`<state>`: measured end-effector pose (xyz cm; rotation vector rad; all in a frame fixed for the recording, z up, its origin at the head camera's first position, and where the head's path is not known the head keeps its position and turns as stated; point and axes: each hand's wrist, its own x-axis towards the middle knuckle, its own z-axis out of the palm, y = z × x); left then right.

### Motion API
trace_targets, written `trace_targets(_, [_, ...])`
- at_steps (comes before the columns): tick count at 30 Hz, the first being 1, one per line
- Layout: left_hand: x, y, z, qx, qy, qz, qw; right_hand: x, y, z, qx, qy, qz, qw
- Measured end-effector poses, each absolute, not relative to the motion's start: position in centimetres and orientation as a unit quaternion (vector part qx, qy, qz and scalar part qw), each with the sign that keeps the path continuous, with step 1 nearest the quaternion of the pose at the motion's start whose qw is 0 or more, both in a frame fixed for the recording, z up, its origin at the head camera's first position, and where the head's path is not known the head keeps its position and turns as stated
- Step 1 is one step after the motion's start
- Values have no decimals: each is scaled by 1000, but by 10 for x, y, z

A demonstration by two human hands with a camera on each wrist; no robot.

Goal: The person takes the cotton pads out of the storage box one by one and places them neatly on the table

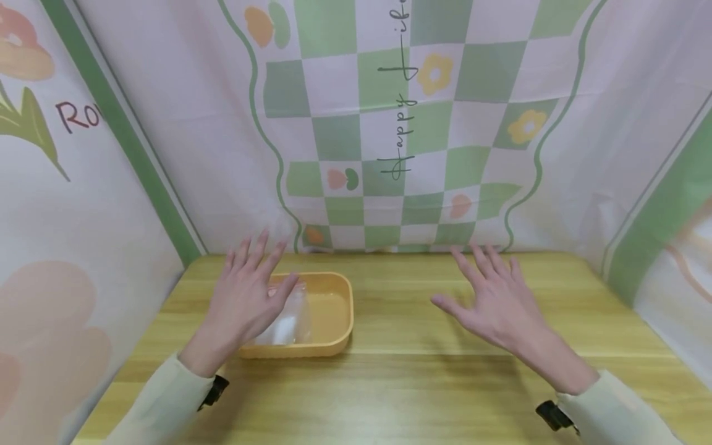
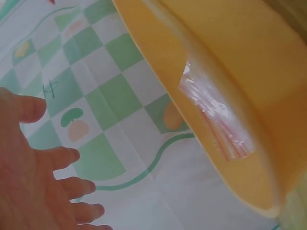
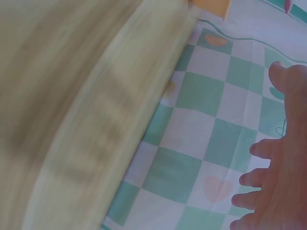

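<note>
My left hand (image 1: 245,303) is held above the left part of a yellow-orange tray (image 1: 336,346), fingers spread and straight, with nothing in its grasp. Inside the tray lie clear plastic zip bags (image 1: 292,318), partly hidden by that hand in the head view. The left wrist view shows the bags (image 2: 216,112) with reddish seal lines, apart from the left hand (image 2: 43,177). To the right, my right hand (image 1: 495,303) hovers over the wooden table with its fingers spread, holding nothing. In the right wrist view the right hand (image 3: 280,158) is likewise outstretched.
The wood-grain table (image 1: 389,395) runs back to a hanging cloth (image 1: 384,136) with green and white checks. Printed cloth also hangs on the left (image 1: 83,259) and right sides. A dark wrist device (image 1: 214,392) sits at the left cuff, another (image 1: 553,415) at the right.
</note>
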<state>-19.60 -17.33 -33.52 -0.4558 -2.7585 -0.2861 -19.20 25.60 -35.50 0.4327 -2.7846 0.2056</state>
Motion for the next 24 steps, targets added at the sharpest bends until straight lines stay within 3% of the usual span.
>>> trace_targets(15, [-183,-199,-351,-151,-957,-179,170,-163,255,-371,175,-964,87,179])
trace_targets(24, [-172,-222,-361,-121,-957,-226,133,-146,253,-373,179,-955,136,191])
